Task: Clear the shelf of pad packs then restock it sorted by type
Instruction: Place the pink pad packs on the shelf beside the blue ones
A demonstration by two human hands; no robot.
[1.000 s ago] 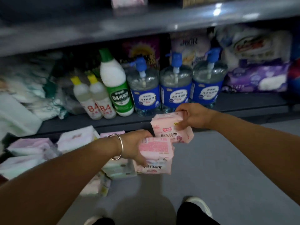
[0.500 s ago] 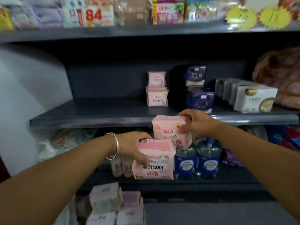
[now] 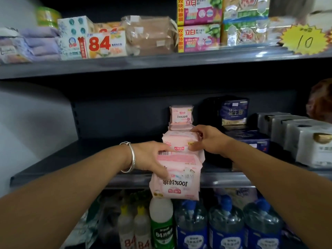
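My left hand [image 3: 152, 159] grips a pink pad pack [image 3: 177, 184] turned upside down, held in front of the dark middle shelf [image 3: 71, 169]. My right hand [image 3: 208, 141] pinches a second pink pad pack [image 3: 179, 142] by its right end, just above the first one. Behind them a small stack of pink pad packs [image 3: 181, 115] stands at the back of the shelf. To their right sit dark blue pad packs [image 3: 233, 112], one upright above others lying flat.
White boxes [image 3: 294, 133] line the shelf's right end. The upper shelf [image 3: 161, 63] carries soap and tissue packs and a yellow price star [image 3: 305, 40]. Below stand blue-labelled water jugs [image 3: 226, 227] and white bleach bottles [image 3: 161, 223].
Both hands rose from floor level up to the middle shelf with the pink packs. My view tilted upward with them, and the right hand's pack now reaches over the shelf.
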